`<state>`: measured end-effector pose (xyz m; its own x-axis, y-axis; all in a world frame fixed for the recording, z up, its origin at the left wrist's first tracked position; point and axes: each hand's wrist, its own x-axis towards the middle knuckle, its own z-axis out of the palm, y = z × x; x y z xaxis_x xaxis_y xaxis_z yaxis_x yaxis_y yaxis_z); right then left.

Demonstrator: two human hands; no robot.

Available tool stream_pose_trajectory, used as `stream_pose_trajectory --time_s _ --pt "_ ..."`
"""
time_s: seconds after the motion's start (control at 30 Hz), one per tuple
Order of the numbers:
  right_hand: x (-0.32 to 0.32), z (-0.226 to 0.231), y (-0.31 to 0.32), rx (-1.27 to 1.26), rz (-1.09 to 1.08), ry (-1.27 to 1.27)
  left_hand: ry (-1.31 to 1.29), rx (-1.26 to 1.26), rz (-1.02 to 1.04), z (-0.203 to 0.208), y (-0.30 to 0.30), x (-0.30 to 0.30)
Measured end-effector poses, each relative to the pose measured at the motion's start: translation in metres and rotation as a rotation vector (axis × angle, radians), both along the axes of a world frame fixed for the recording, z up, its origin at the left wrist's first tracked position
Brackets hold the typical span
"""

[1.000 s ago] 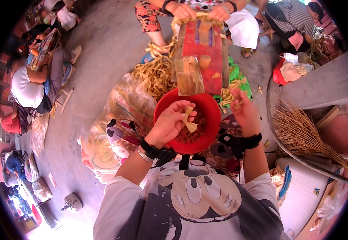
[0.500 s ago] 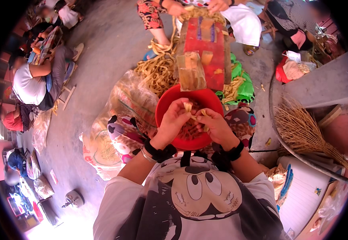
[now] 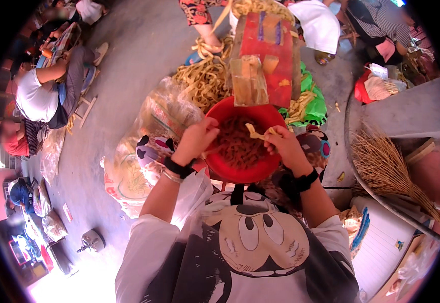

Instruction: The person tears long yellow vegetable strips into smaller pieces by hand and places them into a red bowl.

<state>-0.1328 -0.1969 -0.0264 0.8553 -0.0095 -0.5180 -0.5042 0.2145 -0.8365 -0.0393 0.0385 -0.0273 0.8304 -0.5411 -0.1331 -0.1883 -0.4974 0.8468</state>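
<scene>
Right hand (image 3: 286, 146): half closed, thumb and fingers pinching a pale yellow strip (image 3: 255, 133), over the right side of the bucket
Yellow strip: one end sticks out to the left past the fingertips and looks bent or folded; guessing it's pinched at one end so the rest stays free and easy to see
Left hand (image 3: 195, 140): fingers loosely curled in, by the left rim, well apart from the right one; honestly can't tell if there's anything in it
Red bucket (image 3: 272, 119): near side of the setup, right in front of the person's lap, probably there so it sits under both hands and catches whatever drops
Brownish bits (image 3: 240, 151): a heap of small pieces down in the bucket, nothing touching them that I can make out
Red board (image 3: 282, 60): just beyond the bucket, near end reaching over the far rim, likely handy for both the person and whoever's sitting opposite
Wooden block (image 3: 249, 83): lying on the board's near left corner
Strip pile (image 3: 202, 81): big tangle on the floor left of the board, I'd guess kept within reach
Green bag (image 3: 317, 103): right of the board, more strips on it, same idea I reckon
Plastic sack (image 3: 151, 118): left of the bucket, slumped on the floor
</scene>
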Motion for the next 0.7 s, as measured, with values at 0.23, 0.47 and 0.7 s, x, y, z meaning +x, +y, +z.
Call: stream_pose_trajectory --time_s 0.23,0.47,0.7 --pt "0.006 -0.056 -0.005 -0.215 -0.135 -0.114 -0.568 0.559 -0.463 -0.079 0.007 -0.027" --pt "0.007 -0.033 -0.011 -0.061 -0.057 0.013 -0.028 0.247 -0.317 -0.017 -0.002 -0.003" --pt "0.009 -0.006 0.024 -0.377 0.120 -0.559 0.162 -0.193 -0.369 0.110 -0.021 -0.004"
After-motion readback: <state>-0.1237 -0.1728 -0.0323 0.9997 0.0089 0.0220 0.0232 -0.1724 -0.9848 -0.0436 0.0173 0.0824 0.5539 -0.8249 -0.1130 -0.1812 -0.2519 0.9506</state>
